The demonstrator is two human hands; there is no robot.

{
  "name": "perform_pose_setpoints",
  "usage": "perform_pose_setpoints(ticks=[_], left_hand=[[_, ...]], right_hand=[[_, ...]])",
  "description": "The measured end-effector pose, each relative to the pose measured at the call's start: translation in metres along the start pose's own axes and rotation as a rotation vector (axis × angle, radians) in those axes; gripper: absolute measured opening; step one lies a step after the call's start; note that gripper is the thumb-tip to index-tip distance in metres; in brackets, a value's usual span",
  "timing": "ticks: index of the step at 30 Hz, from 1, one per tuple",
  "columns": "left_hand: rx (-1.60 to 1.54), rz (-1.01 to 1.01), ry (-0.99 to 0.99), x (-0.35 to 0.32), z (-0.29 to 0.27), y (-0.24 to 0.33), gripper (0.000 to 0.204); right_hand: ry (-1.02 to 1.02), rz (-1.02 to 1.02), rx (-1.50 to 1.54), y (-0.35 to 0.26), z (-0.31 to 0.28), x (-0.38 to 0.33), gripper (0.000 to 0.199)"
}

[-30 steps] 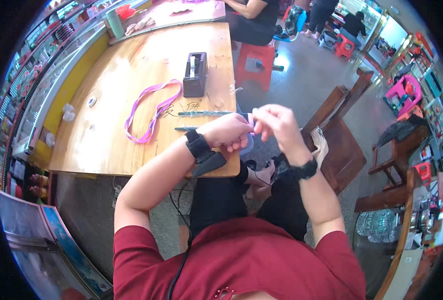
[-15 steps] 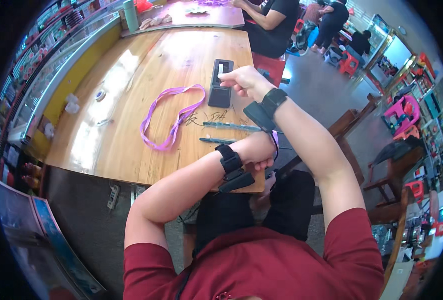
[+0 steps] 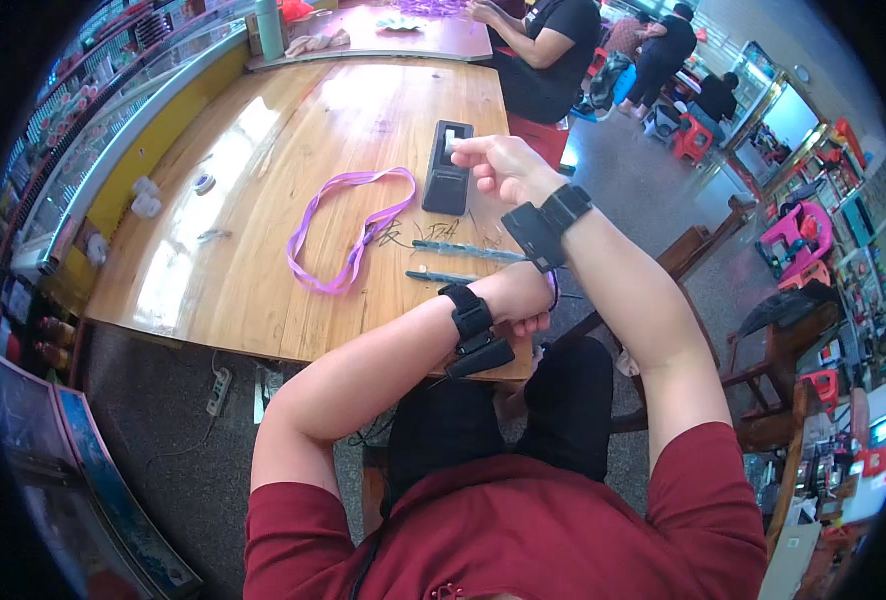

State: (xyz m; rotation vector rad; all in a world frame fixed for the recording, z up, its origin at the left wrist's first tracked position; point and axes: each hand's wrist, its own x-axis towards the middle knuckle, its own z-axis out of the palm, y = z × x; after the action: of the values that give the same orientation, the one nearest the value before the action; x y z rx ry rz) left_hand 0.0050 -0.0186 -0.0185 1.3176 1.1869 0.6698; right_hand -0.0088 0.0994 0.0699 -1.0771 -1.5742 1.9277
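A black tape dispenser (image 3: pixel 446 192) with a white roll (image 3: pixel 453 137) stands on the wooden table, its long side running away from me. At the roll, my right hand (image 3: pixel 503 168) pinches with thumb and forefinger; whatever lies between the fingertips is too small to make out. My left hand (image 3: pixel 521 296) is curled at the table's near right corner, with a bit of purple ribbon (image 3: pixel 555 285) showing at its far side. Left of the dispenser lies a loose loop of purple ribbon (image 3: pixel 308 225). Two thin dark teal sticks (image 3: pixel 463 248) lie near my left wrist.
A small tape roll (image 3: pixel 204 183) and white crumpled pieces (image 3: pixel 146 198) lie at the table's (image 3: pixel 233 290) left. Another person (image 3: pixel 553 40) sits at a pink-topped table (image 3: pixel 363 40) beyond. A wooden chair (image 3: pixel 698 250) stands to my right, a power strip (image 3: pixel 220 390) on the floor.
My right hand's fingertips have risen slightly along the dispenser toward the roll. The left hand stays curled at the table corner. The whole view has shifted a little.
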Motion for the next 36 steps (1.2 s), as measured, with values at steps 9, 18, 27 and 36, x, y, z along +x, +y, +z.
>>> perform_pose_setpoints(ticks=[9,18,27,36], left_hand=[[-0.098,-0.154,-0.042,-0.014,0.001,0.016,0.038],[-0.029,-0.110,-0.039,0.001,0.000,0.000,0.034],[-0.139,-0.194,-0.078,-0.015,-0.010,0.023,0.026],[-0.149,-0.162,-0.070,-0.020,-0.008,0.026,0.027]], right_hand=[[-0.074,0.139,0.001,0.038,-0.007,-0.033,0.016],[-0.217,0.046,-0.184,0.043,-0.037,-0.036,0.016],[-0.400,-0.074,-0.794,0.031,-0.141,-0.103,0.017],[-0.464,-0.326,-0.927,0.052,-0.147,-0.095,0.015]])
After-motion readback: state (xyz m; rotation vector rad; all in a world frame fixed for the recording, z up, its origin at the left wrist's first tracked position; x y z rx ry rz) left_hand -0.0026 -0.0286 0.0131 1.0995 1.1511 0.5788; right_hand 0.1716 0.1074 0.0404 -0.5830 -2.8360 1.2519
